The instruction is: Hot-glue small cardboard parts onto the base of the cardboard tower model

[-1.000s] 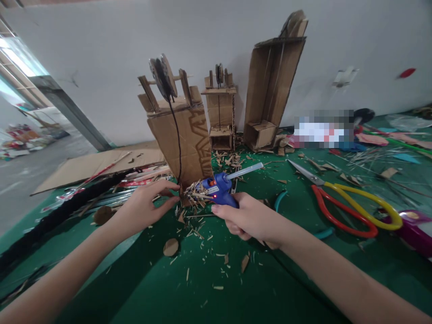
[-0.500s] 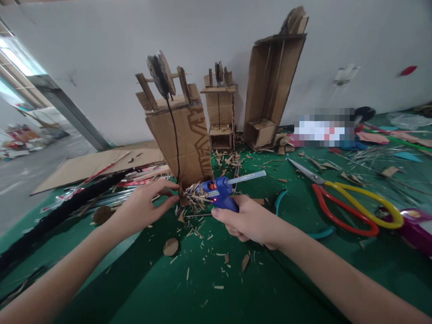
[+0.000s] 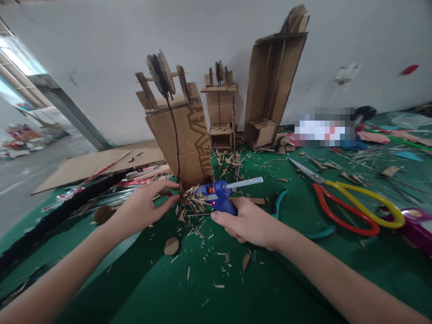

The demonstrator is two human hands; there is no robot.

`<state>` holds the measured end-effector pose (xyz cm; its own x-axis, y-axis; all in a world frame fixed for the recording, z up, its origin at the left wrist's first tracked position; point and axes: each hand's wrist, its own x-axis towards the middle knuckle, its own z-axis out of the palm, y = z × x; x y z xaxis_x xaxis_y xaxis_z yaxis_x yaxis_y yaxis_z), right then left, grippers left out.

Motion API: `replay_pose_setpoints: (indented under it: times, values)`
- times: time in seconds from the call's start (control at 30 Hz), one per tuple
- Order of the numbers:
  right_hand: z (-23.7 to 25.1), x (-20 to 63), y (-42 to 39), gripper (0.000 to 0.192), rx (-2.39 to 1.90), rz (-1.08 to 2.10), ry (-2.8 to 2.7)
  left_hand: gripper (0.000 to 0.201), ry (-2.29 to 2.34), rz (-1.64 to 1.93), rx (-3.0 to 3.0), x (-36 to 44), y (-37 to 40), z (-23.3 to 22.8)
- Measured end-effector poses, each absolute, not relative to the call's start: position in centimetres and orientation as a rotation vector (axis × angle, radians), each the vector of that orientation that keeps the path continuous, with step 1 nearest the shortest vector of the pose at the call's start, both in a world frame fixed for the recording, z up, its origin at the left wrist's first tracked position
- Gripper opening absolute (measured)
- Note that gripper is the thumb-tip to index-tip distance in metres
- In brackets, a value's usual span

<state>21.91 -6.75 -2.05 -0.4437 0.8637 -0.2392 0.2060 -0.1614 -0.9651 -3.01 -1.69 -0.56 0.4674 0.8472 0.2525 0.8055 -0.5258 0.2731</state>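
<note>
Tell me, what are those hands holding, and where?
The right hand grips a blue plastic glue gun by its handle. The left hand only touches the brown cardboard tower at its base.

Both bare forearms reach forward from the lower corners, hands low and close together.

The left hand (image 3: 143, 206) lies palm down, wrist straight, fingers (image 3: 170, 184) extended and slightly spread, thumb tip stretched forward beneath them. The right hand (image 3: 248, 221) is curled into a closed grip, knuckles up, thumb pointing left along the top.
</note>
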Motion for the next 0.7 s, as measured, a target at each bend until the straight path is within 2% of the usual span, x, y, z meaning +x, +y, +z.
replay_pose_setpoints:
  times: [0.23,0.4,0.7]
  values:
    - [-1.5,20.8,-7.8,0.018,-1.166,1.938,-1.115,0.027,1.435,0.556,2.625,-3.2,-1.7,-0.8]
    - [-1.6,19.8,-8.5,0.013,-1.072,2.032,-0.672,0.027,1.471,0.570,2.605,-3.2,-1.7,-1.0]
    - [-2.4,18.9,-8.3,0.014,-0.950,2.106,-0.461,0.031,1.567,0.627,2.569,-2.6,-2.4,-1.5]
